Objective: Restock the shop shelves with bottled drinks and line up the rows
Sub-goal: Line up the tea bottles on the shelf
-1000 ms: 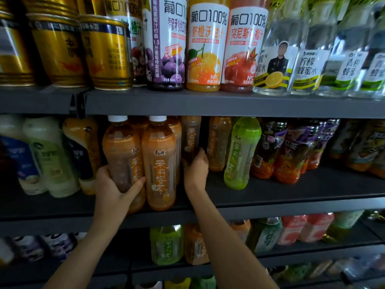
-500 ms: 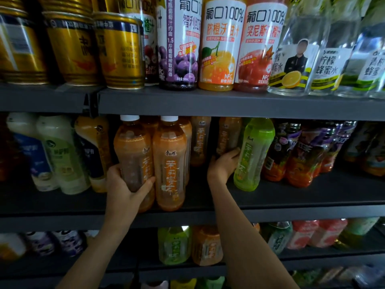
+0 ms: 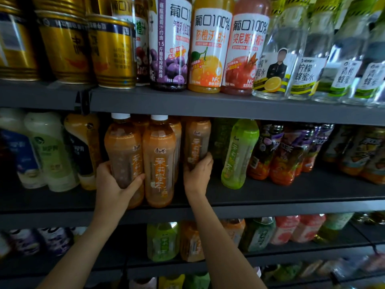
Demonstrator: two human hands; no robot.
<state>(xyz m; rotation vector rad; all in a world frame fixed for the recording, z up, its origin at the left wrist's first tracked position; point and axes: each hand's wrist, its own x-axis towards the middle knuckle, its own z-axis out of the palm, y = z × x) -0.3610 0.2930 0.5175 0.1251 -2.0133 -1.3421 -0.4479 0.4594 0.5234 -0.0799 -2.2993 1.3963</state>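
The left hand [image 3: 112,184] wraps around an orange tea bottle [image 3: 124,155] at the near edge of the middle shelf [image 3: 291,195]. Farther back, the right hand [image 3: 196,176] grips another orange bottle [image 3: 196,140], left of a green bottle [image 3: 239,153].

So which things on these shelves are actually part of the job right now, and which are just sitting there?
In play:
- left hand gripping the front-left orange tea bottle
- right hand holding the set-back orange tea bottle
- middle orange tea bottle

Just there:
- green tea bottle
- gold cans
- juice bottles
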